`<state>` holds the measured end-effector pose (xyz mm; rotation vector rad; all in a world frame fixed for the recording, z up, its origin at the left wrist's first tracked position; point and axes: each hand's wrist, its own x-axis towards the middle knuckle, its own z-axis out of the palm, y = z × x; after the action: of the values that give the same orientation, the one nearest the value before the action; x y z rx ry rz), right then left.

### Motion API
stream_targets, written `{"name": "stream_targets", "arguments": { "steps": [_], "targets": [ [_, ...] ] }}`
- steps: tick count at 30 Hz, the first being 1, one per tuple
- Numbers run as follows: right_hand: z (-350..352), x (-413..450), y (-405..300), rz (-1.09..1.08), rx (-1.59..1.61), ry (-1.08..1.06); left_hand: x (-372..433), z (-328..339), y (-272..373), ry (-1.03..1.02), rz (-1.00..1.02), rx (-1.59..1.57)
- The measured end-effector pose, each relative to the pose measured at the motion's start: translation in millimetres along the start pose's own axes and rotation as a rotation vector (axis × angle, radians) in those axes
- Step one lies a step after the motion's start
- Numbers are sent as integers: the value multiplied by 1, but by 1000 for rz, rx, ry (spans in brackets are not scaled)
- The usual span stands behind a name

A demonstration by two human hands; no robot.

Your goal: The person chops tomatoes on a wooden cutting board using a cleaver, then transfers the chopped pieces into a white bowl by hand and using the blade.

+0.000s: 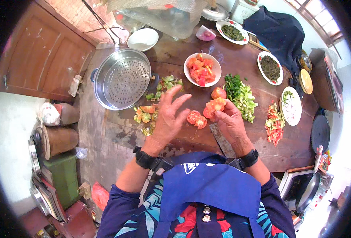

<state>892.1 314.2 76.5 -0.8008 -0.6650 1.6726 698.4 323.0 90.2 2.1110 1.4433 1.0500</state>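
Observation:
My right hand (231,119) holds a piece of cut tomato (215,106) between thumb and fingers. Just behind that piece lies a whole-looking tomato (218,93). My left hand (171,114) is raised over the table with its fingers spread and nothing in it. Between the two hands rest cut tomato halves (197,119) on the wood. A flat metal blade (222,139), perhaps a cleaver, lies partly under my right hand and wrist. Beyond the hands stands a white bowl of tomato chunks (202,70). Greenish trimmings (142,114) lie left of my left hand.
Left stands a perforated metal steamer (123,78), near a white bowl (143,40). Chopped greens (241,101) and a chopped pepper pile (274,124) lie on the wooden table (181,144) at right. Plates of dark greens (270,67) and chopped white pieces (290,106) line the right side.

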Motion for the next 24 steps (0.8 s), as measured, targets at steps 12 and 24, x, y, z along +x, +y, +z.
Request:
{"name": "stream_targets", "arguments": {
  "steps": [12,24],
  "targets": [
    [9,0,-3,-84,-42,-174,2,18,28,-187,-293,-731],
    [22,2,-17,-396,-489,-211,3,15,31,-16,-71,-569]
  ]
}}
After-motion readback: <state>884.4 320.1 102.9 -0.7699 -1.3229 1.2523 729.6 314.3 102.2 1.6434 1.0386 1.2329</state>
